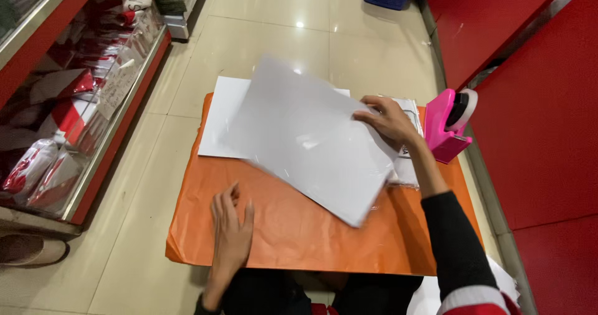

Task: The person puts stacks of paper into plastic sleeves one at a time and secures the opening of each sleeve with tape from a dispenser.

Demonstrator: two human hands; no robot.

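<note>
white sheet in the air, orange paper held down

the right hand (389, 120) pinches the top right edge of a white sheet (305, 137), fingers curled over it, thumb hidden underneath. the sheet is tilted and blurred, lifted above the orange paper (299, 234) that lies spread on the tiled floor (274, 22). the left hand (232, 228) lies flat on the orange paper near its front edge, fingers loosely together, gripping nothing.

a second white sheet (221, 119) lies under the lifted one at the far edge of the orange paper. a clear bag with printed paper (408, 168) sits beneath the right wrist. a pink tape dispenser (447, 125) stands just beside that hand, by the red cabinet (536, 115). a glass-fronted shelf (75, 115) of red and white packs runs along the left.

risks, as i judge them:
- the sheet is held at one edge only, so it could bend, crease or slip from the fingers.
- its free lower corner hangs close to the orange paper and could drag on it, wrinkling the thin paper or pulling it askew where the left hand does not pin it.
- the right forearm passes near the dispenser; a wide sweep could knock it over.
- the sheet looks glossy, and the flat one below could slide if it lands crooked.
</note>
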